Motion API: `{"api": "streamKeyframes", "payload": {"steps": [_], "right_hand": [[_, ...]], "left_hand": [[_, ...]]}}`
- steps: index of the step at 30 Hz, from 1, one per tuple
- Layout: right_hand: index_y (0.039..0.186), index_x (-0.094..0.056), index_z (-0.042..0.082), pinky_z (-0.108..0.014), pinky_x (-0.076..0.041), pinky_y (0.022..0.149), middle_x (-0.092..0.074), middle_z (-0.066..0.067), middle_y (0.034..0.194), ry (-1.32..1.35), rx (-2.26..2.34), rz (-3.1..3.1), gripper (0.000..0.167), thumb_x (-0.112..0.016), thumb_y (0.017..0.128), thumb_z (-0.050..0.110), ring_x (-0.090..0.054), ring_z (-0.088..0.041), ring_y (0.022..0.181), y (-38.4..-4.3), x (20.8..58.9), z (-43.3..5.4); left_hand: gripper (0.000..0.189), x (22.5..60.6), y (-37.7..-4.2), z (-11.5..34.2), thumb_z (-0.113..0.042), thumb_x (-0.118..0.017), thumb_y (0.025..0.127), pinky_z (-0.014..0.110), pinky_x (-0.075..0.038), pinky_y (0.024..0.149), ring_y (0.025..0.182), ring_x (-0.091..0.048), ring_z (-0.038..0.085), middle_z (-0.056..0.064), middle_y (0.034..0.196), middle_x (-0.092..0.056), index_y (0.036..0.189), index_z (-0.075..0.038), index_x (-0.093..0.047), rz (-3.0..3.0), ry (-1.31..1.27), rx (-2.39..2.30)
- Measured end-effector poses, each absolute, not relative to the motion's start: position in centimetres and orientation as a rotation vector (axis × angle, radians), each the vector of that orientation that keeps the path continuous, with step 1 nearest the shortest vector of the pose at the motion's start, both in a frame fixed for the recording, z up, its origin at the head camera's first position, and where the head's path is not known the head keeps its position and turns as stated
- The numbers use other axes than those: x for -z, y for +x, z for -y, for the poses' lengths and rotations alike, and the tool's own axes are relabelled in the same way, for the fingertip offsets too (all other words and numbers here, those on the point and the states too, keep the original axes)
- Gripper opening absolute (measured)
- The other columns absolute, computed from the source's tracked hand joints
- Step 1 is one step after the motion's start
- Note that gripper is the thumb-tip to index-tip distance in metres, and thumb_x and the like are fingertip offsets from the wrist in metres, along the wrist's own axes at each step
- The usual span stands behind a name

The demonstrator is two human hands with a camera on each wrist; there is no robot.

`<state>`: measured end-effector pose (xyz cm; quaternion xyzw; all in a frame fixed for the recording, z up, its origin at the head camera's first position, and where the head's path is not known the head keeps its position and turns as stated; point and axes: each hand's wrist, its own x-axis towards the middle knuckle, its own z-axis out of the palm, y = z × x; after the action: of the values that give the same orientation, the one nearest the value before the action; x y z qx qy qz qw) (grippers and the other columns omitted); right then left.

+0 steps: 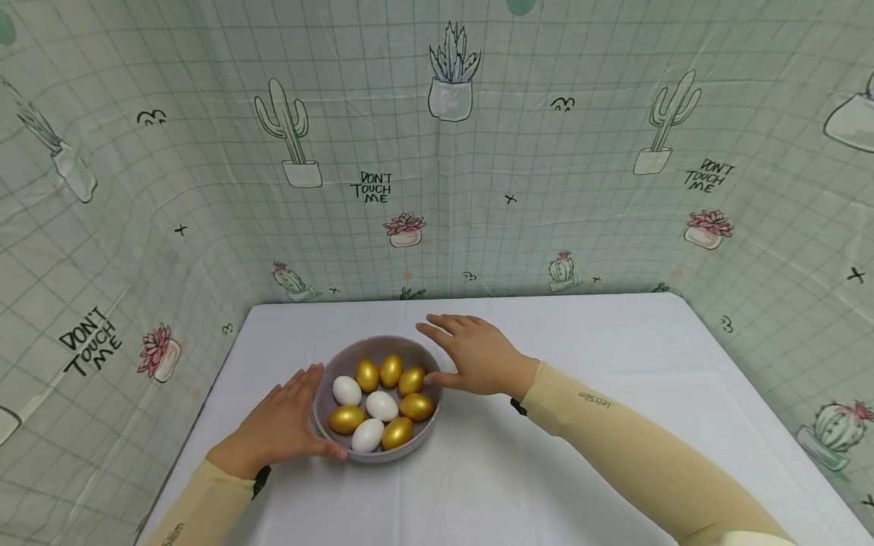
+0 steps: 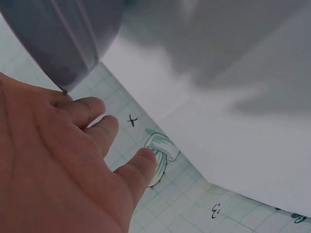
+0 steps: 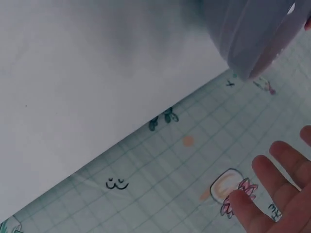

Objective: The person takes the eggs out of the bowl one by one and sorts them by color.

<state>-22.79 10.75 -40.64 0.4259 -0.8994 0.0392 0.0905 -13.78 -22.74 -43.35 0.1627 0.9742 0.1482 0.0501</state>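
Note:
A mauve-grey bowl [image 1: 374, 456] stands on the white table, left of its middle. Inside lie three white eggs [image 1: 381, 406] and several gold eggs [image 1: 416, 407]. My left hand [image 1: 281, 425] is at the bowl's left side, fingers extended along the wall and thumb at the near rim. In the left wrist view, the bowl's outer wall [image 2: 73, 39] rises right beside those fingers. My right hand [image 1: 481, 355] hovers at the right rim with fingers spread, its thumb tip overlapping the rim near a gold egg [image 1: 411, 381]. The right wrist view shows its fingers apart from the bowl [image 3: 248, 34].
A white cloth covers the table [image 1: 546, 470]. Behind it and at both sides hangs a grid-patterned curtain [image 1: 519, 152] printed with potted cacti. Light sleeves [image 1: 614, 440] cover my forearms, and a dark band [image 1: 261, 481] shows at the left wrist.

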Motion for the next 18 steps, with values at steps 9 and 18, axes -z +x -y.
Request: {"api": "streamKeyframes", "payload": {"steps": [9,18], "right_hand": [[0.147,-0.05,0.014,-0.042,-0.045,0.101,-0.056,-0.007,0.14,1.39,-0.121,2.694,0.065,-0.068,0.093,0.046,-0.056,-0.025,0.124,-22.2,40.9,-7.1],[0.141,-0.055,0.012,-0.035,-0.055,0.081,-0.059,-0.006,0.135,1.334,-0.129,2.803,0.059,-0.073,0.092,0.039,-0.062,-0.023,0.105,-22.3,42.6,-4.2]], "left_hand": [[0.142,43.1,-14.0,22.4,-0.078,-0.079,0.058,0.069,-0.026,0.106,0.14,-0.028,0.049,0.032,0.154,-0.03,0.152,0.011,-0.022,-2.918,0.457,-0.501],[0.144,43.6,-14.2,22.7,-0.083,-0.075,0.057,0.07,-0.027,0.104,0.14,-0.029,0.05,0.031,0.153,-0.032,0.153,0.01,-0.022,-2.909,0.46,-0.518]]}}
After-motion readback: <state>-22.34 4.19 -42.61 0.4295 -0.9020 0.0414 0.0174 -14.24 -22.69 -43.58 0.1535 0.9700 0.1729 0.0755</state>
